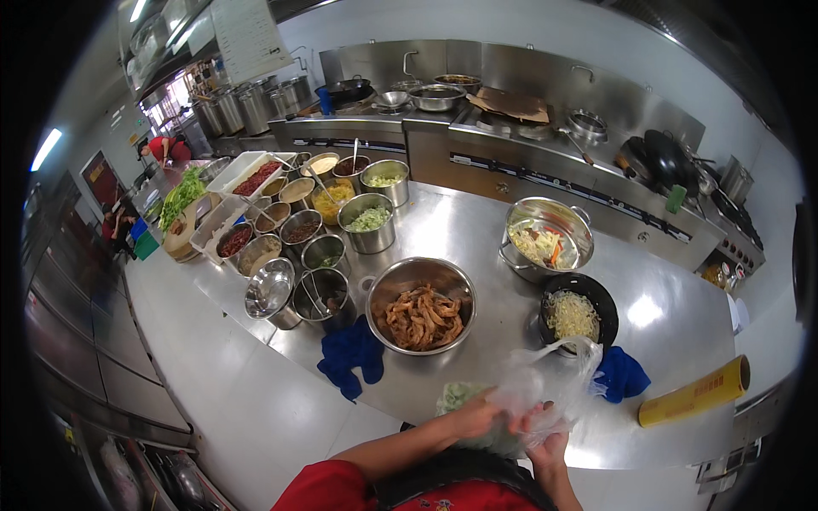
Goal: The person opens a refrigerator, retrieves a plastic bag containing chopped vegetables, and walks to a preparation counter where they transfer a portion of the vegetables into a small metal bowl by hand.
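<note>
My left hand [474, 414] grips a thin clear plastic bag [578, 358] in front of my body. Around the same plastic, the fingers of my right hand [544, 442] are closed. The film is bunched between both hands and blurred, and its upper part stands up over the table. Just beneath and beside my left hand lies a clear bag with pale green contents [457, 395], partly hidden by my hands. I cannot tell whether it is the same bag. Beyond my hands, a steel bowl [470, 271] holds browned strips of food [422, 316].
A black pot of bean sprouts [548, 319], a steel pot [585, 246] with cut vegetables, blue cloths [351, 354] [620, 377] and a yellow roll [693, 393] surround my hands. Several ingredient containers [367, 223] stand left. Stoves [562, 175] line the wall; people [169, 150] are far left.
</note>
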Tool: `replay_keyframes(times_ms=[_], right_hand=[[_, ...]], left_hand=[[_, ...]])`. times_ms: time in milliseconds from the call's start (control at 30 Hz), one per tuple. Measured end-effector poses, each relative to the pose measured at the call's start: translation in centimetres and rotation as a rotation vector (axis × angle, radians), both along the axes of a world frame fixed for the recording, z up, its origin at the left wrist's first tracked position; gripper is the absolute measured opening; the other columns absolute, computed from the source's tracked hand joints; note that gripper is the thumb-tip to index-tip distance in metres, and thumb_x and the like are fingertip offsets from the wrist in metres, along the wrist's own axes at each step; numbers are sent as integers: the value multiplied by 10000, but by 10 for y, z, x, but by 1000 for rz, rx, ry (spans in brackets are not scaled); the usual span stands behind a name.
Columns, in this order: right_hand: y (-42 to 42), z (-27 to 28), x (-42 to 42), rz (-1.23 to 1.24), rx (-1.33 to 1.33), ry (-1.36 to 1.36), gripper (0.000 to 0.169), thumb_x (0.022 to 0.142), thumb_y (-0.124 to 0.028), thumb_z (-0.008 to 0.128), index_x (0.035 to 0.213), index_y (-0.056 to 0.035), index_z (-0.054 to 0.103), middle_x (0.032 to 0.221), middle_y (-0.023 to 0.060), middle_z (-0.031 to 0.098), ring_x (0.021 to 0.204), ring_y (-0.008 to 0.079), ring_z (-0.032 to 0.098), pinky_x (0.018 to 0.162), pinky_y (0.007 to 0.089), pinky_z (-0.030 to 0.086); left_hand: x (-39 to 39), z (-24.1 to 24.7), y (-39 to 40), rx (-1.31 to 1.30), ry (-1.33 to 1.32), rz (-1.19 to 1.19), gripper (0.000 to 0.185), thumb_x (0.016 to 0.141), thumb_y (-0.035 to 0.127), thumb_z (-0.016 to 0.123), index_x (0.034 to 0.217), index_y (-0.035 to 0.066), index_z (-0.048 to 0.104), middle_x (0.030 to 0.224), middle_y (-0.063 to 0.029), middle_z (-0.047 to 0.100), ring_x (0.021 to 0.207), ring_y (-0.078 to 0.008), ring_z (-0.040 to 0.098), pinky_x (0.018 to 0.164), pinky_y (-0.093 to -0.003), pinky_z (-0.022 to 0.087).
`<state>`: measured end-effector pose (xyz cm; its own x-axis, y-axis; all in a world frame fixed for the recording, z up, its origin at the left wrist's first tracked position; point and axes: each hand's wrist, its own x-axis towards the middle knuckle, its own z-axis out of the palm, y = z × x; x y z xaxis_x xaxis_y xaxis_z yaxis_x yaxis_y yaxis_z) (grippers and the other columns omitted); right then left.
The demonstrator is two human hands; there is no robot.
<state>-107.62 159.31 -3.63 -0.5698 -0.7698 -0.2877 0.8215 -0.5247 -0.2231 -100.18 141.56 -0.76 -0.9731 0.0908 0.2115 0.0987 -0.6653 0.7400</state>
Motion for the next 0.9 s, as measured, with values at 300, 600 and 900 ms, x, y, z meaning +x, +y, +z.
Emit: replay_keyframes(times_ms=[300, 600, 900], right_hand=[[-19, 58, 6, 330, 452, 1051, 642, 675, -219, 725, 1222, -49, 435, 1191, 113, 482, 1084, 206, 463, 944, 341, 351], [-27, 43, -7, 57, -15, 156, 268, 687, -207, 550, 857, -1, 534, 855, 100, 557, 923, 276, 521, 949, 385, 347], [-17, 64, -15, -128, 58, 293, 438, 634, -85, 708, 1025, -38, 515, 800, 56, 531, 795, 212, 516, 784, 412, 448]], left_hand=[[-7, 15, -8, 407, -628, 311, 148, 849, 213, 470, 764, 93, 484, 580, 6, 414, 604, -150, 459, 788, -326, 404], [2, 0, -25, 677, -75, 51, 205, 827, 285, 450, 765, 92, 483, 560, -7, 397, 629, -176, 424, 848, -364, 359], [-5, 29, -14, 543, -264, 49, 152, 800, 178, 504, 896, 60, 497, 607, 14, 345, 507, -117, 341, 659, -265, 332]])
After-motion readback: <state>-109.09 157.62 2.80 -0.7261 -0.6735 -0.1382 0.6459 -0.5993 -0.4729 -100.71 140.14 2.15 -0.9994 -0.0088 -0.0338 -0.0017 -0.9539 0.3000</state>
